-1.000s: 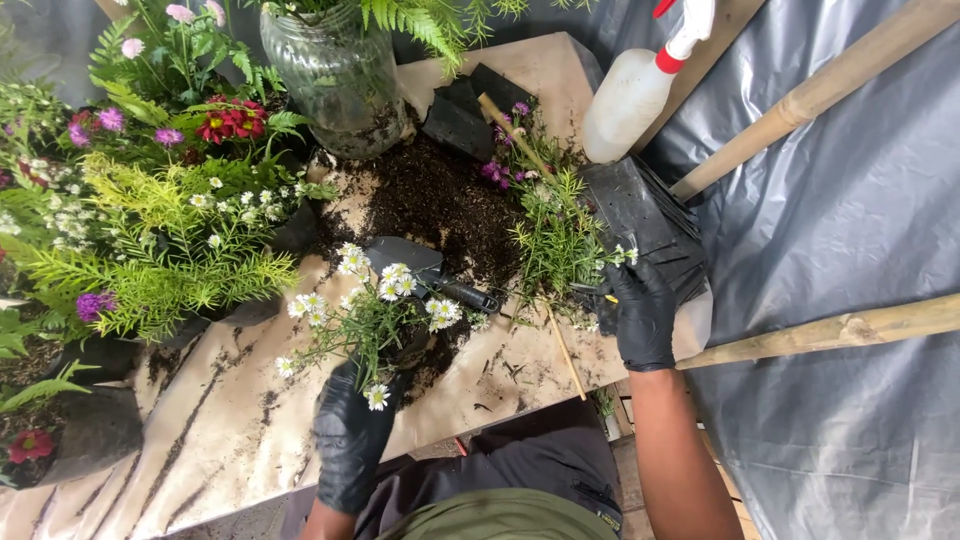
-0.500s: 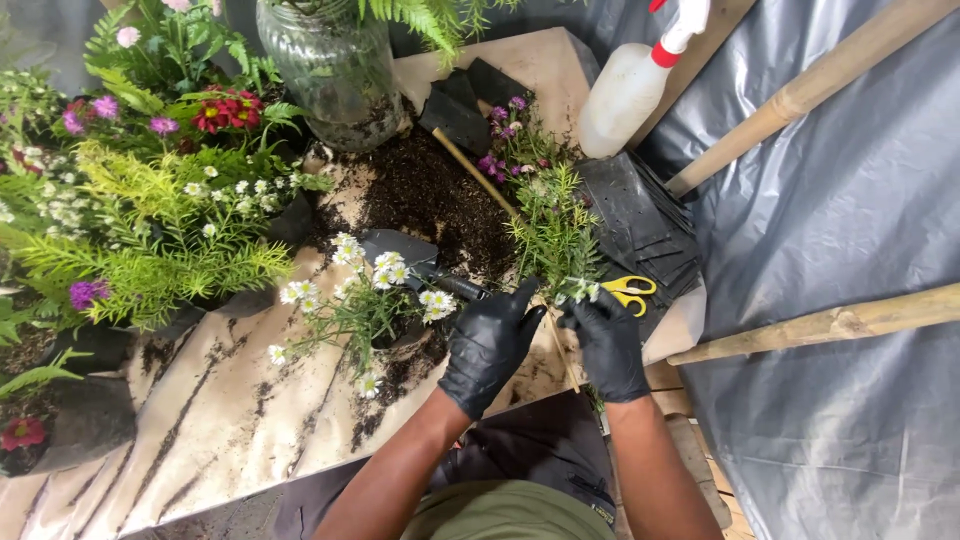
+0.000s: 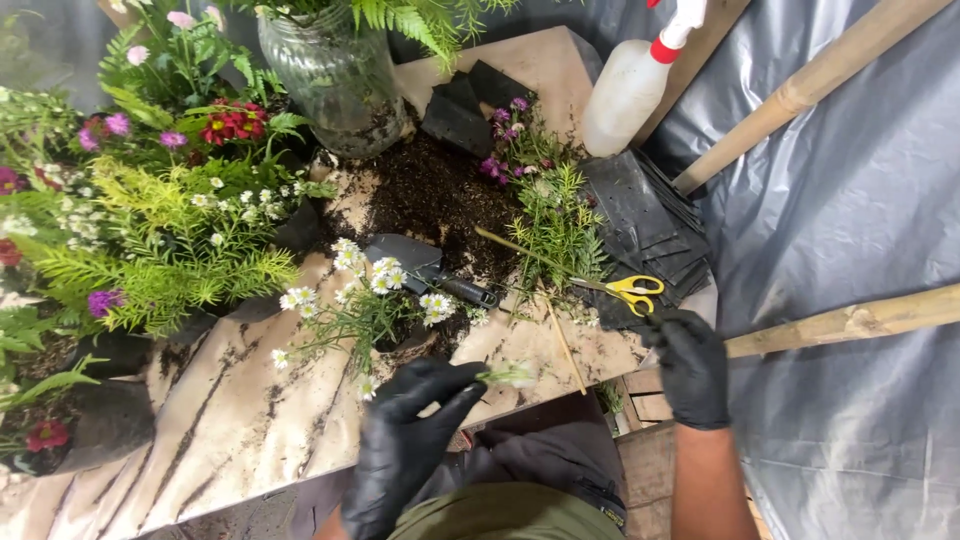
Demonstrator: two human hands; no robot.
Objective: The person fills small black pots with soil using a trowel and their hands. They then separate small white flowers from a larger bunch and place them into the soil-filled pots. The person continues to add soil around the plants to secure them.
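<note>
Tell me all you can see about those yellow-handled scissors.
The scissors have bright yellow plastic-looking loop handles and slim metal blades that look shut. They lie flat at the right edge of the table, handles on the stack of black plastic sheets, blades pointing left toward a green sprig. The black-gloved right hand is just below the handles, fingertips about touching them.

Black-gloved left hand pinches what appears to be a small white flower sprig; right hand reaches yellow-handled scissors on the soil-strewn desk.
</note>
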